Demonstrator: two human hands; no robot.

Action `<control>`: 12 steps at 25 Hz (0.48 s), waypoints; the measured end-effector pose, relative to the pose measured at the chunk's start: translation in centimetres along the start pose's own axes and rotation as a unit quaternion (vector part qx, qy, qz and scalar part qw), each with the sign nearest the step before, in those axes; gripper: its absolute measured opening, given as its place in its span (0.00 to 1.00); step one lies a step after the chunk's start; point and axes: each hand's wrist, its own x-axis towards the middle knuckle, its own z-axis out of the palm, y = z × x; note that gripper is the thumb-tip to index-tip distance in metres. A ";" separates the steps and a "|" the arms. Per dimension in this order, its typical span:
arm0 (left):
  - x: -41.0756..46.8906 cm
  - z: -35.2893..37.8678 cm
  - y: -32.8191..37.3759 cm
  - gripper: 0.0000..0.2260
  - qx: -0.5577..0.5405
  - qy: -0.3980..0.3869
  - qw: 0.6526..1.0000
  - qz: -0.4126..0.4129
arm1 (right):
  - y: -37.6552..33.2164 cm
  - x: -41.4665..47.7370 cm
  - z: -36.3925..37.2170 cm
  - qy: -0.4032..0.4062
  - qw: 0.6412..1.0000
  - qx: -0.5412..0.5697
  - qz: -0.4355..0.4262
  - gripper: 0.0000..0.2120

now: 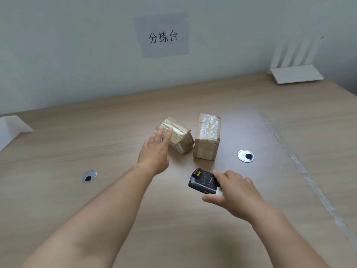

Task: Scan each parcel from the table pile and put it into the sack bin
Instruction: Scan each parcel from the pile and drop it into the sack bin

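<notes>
Two taped cardboard parcels lie side by side in the middle of the wooden table (116,190). The left parcel (180,139) is tilted and wrapped in yellowish tape. The right parcel (207,138) is taller, with clear tape and a label on top. My left hand (154,149) reaches out with straight fingers, its fingertips at the near left edge of the left parcel. My right hand (229,192) grips a black handheld scanner (202,181) just above the table, in front of the parcels. The sack bin is out of view.
Two round metal cable grommets sit in the table, the left grommet (89,176) and the right grommet (245,155). A white router (295,74) stands at the back right by the wall. A white object (9,128) lies at the left edge. A paper sign (163,36) hangs on the wall.
</notes>
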 end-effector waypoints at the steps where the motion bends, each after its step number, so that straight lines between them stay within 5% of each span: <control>1: 1.7 0.2 0.0 0.40 0.033 -0.006 0.999 0.011 | 0.5 0.6 0.3 -0.005 1.000 0.000 -0.001 0.34; 8: 8.6 3.0 2.3 0.41 0.195 -0.070 0.973 0.097 | 2.1 3.6 2.7 -0.052 0.999 0.006 -0.001 0.39; 12: 9.5 3.4 3.0 0.41 0.225 -0.028 0.969 0.101 | 2.1 3.6 3.5 -0.070 0.998 0.002 0.003 0.41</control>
